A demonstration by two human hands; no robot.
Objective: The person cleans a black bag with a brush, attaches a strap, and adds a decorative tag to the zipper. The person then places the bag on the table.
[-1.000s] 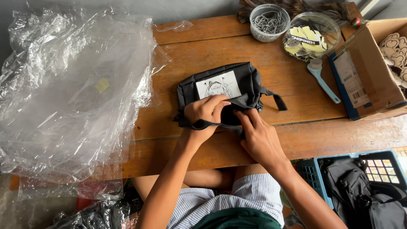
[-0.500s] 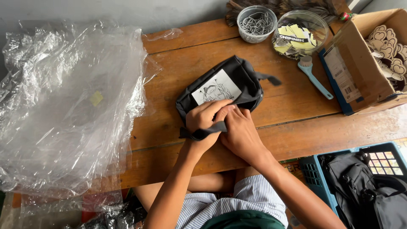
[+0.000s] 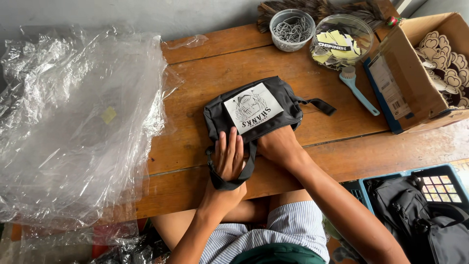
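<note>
A black pouch bag (image 3: 273, 95) with a white printed card (image 3: 253, 107) on top lies in the middle of the wooden table (image 3: 195, 142). My left hand (image 3: 228, 157) rests flat on the bag's near edge, fingers straight and close together. The bag's black strap (image 3: 225, 185) loops around the heel of that hand. My right hand (image 3: 276, 144) is at the bag's near right side, its fingers tucked out of sight into or under the bag. A short strap end (image 3: 322, 104) sticks out to the right.
Crumpled clear plastic sheets (image 3: 73, 127) cover the table's left part. At the back stand a tub of metal chains (image 3: 292, 29) and a tub of yellow tags (image 3: 339, 44). A blue brush (image 3: 359, 90), a cardboard box (image 3: 410, 83) and a blue crate of black bags (image 3: 415, 205) are on the right.
The bag now lies turned with its card facing me more squarely. My left hand has flattened onto the near edge with the strap around it, and my right hand has slid into the bag's side.
</note>
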